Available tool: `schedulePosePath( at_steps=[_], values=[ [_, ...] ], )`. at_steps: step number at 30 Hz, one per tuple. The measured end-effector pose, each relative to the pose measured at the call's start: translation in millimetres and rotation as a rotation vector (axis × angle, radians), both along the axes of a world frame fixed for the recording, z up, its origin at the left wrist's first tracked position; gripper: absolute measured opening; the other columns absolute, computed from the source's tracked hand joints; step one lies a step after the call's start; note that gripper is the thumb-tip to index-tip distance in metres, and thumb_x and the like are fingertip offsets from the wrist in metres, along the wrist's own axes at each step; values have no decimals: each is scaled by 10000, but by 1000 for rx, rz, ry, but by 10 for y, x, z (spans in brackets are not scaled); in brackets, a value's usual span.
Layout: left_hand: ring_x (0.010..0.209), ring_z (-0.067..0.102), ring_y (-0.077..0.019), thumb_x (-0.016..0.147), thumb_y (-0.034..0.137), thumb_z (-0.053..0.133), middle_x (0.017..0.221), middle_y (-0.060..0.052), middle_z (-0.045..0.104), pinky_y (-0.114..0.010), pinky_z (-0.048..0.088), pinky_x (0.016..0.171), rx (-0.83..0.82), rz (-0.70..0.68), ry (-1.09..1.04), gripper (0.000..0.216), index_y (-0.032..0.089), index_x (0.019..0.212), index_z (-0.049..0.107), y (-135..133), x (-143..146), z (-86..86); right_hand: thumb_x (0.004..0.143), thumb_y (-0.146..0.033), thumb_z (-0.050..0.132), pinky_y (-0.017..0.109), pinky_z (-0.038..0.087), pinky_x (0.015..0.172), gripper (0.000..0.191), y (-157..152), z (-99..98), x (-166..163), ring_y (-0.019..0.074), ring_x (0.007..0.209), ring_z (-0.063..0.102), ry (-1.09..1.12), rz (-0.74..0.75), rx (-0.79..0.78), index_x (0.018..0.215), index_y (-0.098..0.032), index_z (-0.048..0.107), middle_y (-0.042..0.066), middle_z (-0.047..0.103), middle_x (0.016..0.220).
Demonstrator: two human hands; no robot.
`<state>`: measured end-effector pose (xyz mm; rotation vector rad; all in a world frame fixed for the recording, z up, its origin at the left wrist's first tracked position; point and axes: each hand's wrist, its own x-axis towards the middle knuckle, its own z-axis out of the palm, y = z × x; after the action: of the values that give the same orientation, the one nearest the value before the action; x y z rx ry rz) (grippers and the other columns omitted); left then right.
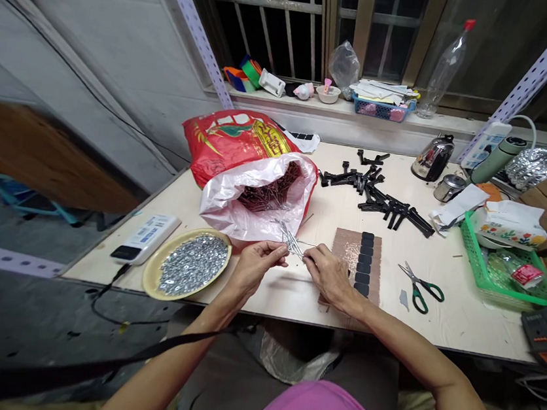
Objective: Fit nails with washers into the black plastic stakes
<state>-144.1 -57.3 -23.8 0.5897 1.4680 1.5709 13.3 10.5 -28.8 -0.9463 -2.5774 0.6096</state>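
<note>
My left hand is closed on a small bunch of thin metal pins that fan up toward the bag. My right hand pinches at the same bunch from the right, its fingertips meeting the left ones. Both hands hover over the table's near edge. Just behind them lies a white plastic bag holding dark reddish rods. Under my right hand is a brown card with a column of black pads.
A yellow plate of small shiny metal pieces sits at the left, beside a white power strip. A red printed bag, a pile of black plastic parts, green-handled scissors, a kettle and a green basket stand around.
</note>
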Motion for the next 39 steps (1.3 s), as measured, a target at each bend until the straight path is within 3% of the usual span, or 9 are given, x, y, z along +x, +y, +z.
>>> schedulePosePath(
  at_steps=[6,11,15,18,21,24,29,35,39],
  values=[
    [534,572,-99,446,437,856,598,0,630,-256,514,587,-40,-73,-42,442,111,683,674,36,107,3,961,-258,460,214,390,583,217,10,20,168,127,797,613,37,-32,106,1043,-231,659,40,631,1021],
    [629,607,-124,587,515,771,771,-26,662,-311,547,662,-71,-199,-43,605,119,1029,656,72,230,-47,948,-214,466,230,438,698,203,113,-28,648,149,833,624,104,-83,194,995,-188,661,41,665,897],
    [806,648,-205,724,541,645,892,-68,671,-365,552,729,-38,-329,327,557,152,1123,627,99,334,-272,942,-225,480,220,428,654,192,366,-97,1101,139,836,616,5,-197,244,975,-209,668,43,644,977],
    [1051,616,-267,806,504,571,1093,-108,672,-451,498,914,86,-504,716,484,205,1186,602,126,468,-501,927,-226,511,212,411,618,156,614,-158,1323,135,827,606,-98,-258,217,978,-215,658,34,625,948],
    [1307,445,-284,881,455,492,1371,-121,535,-494,378,1066,204,-664,1029,498,232,1326,491,160,624,-701,929,-223,510,214,404,613,139,839,-213,1411,135,822,599,-146,-264,195,953,-193,644,42,614,969],
    [1421,251,-290,924,422,428,1509,-142,357,-507,318,1109,258,-763,1252,598,211,1463,278,199,742,-846,939,-217,494,219,410,630,148,1007,-261,1422,133,832,593,-136,-223,206,957,-178,635,56,605,1011],
    [1437,171,-313,940,401,405,1555,-167,237,-537,301,1110,275,-730,1436,710,222,1510,21,235,811,-958,940,-217,500,226,413,626,152,1201,-351,1405,142,862,572,-129,-153,190,953,-180,647,54,599,972],
    [1439,146,-317,942,383,415,1566,-176,193,-535,321,1099,248,-734,1470,739,243,1505,-43,223,822,-931,945,-243,494,243,393,577,183,1424,-367,1352,181,927,528,-208,-78,237,919,-162,657,73,612,955],
    [1435,145,-330,936,370,428,1577,-181,124,-546,317,1098,211,-723,1429,789,248,1492,-119,209,821,-921,959,-167,430,235,363,526,242,1137,-368,1433,160,819,509,-211,93,257,852,-159,647,54,606,853]
  ],
)
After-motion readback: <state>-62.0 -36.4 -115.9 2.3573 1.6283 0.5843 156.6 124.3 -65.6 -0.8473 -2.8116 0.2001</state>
